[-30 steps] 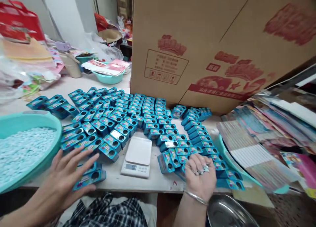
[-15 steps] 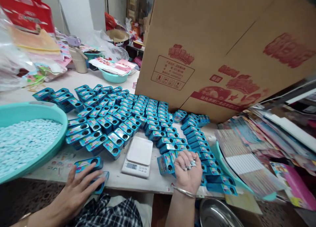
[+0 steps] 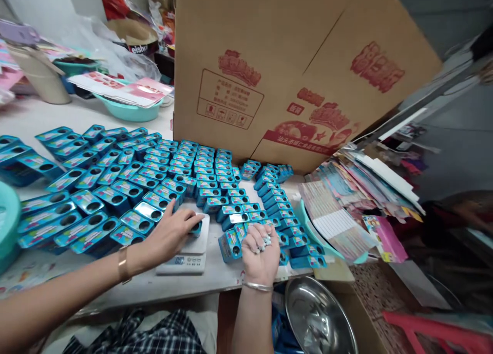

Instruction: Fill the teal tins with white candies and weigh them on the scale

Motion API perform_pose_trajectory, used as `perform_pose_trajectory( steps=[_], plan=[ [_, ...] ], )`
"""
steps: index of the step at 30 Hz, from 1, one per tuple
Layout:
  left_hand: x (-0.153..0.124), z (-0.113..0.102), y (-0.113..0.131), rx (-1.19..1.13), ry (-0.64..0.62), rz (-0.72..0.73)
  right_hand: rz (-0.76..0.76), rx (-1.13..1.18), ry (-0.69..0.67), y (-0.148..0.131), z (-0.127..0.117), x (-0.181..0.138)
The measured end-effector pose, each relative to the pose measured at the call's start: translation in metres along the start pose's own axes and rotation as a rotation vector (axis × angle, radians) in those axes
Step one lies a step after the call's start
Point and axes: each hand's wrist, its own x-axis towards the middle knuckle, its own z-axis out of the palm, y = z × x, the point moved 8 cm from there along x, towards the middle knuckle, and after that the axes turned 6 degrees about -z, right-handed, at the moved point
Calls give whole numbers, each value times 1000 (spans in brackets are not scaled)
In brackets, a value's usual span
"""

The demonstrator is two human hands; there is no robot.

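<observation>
My left hand (image 3: 167, 236) reaches over the white digital scale (image 3: 192, 261), its fingers around a small blue tin (image 3: 196, 228) at the scale's platform. Much of that tin is covered by the hand. My right hand (image 3: 260, 254) is turned palm up with the fingers curled in. Several small pale-blue candies (image 3: 264, 242) show between its fingers and palm. Just behind it stand blue tins (image 3: 231, 243) with colourful labels and round dark holes in their tops. Many more such tins (image 3: 115, 194) stand in slanting rows to the left and behind the scale.
A large cardboard box (image 3: 285, 51) stands behind the tins. At the left edge is part of a turquoise basin (image 3: 11, 230). Stacked printed sheets (image 3: 335, 200) lie over another basin on the right. A metal bowl (image 3: 319, 318) sits below the table edge.
My left hand has moved from the tins at the table's front edge to the scale, with a tin now there. The view has turned right. My right hand still holds the candies.
</observation>
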Motion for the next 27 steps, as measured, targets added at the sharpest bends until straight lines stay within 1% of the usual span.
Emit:
perform_pose_trajectory(
  steps=[1,2,3,5,7,8,9,10,11,13,15,18,20,22,24,27],
  plan=[
    [3,-2,-3,17,16,-13,16,3,0,3,-1,1],
    [4,-10,-6,36,66,-32,32,6,1,7,-3,1],
    [1,-24,-11,55,142,-58,47,8,3,10,-4,2],
    [-13,-65,-25,74,337,-128,73,8,11,18,-6,4],
    [-35,-105,-44,51,494,-235,95,3,22,27,-7,7],
    [-47,-119,-56,31,525,-300,103,-2,28,32,-6,9],
    [-58,-128,-67,9,520,-360,110,-7,36,37,-5,12],
    [-67,-131,-77,-14,490,-410,116,-11,47,43,-5,14],
    [-75,-129,-86,-31,441,-442,123,-12,62,48,-4,16],
    [-88,-120,-95,-55,361,-457,141,0,107,57,-3,20],
    [-95,-108,-97,-66,331,-438,160,17,151,63,-1,21],
    [-96,-93,-92,-61,317,-373,149,15,208,66,0,22],
    [-92,-83,-89,-37,286,-339,128,6,268,65,-3,21],
    [-84,-72,-86,-13,225,-313,103,2,344,65,-7,20],
    [-73,-63,-82,1,169,-268,81,-4,407,65,-11,20],
    [-53,-54,-70,39,116,-170,82,-9,474,67,-15,18]
  ],
)
